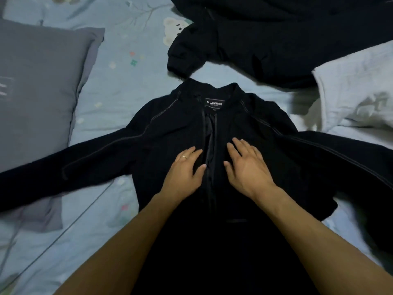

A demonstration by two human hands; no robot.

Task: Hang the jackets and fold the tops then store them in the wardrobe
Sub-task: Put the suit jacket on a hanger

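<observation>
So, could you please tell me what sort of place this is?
Most likely a bedroom: the black jacket lies spread on a bed with a pale blue patterned bedsheet, a grey pillow to the left and a white pillow to the right.

1. The black jacket's [170,128] hem, toward six o'clock, vanished in darkness between the forearms.
2. Its sleeve ends ran off the frame at three and nine o'clock.
3. The second dark garment [265,39] was cut off at twelve o'clock.
4. The small print under the collar label [214,102] was too small to read.
</observation>
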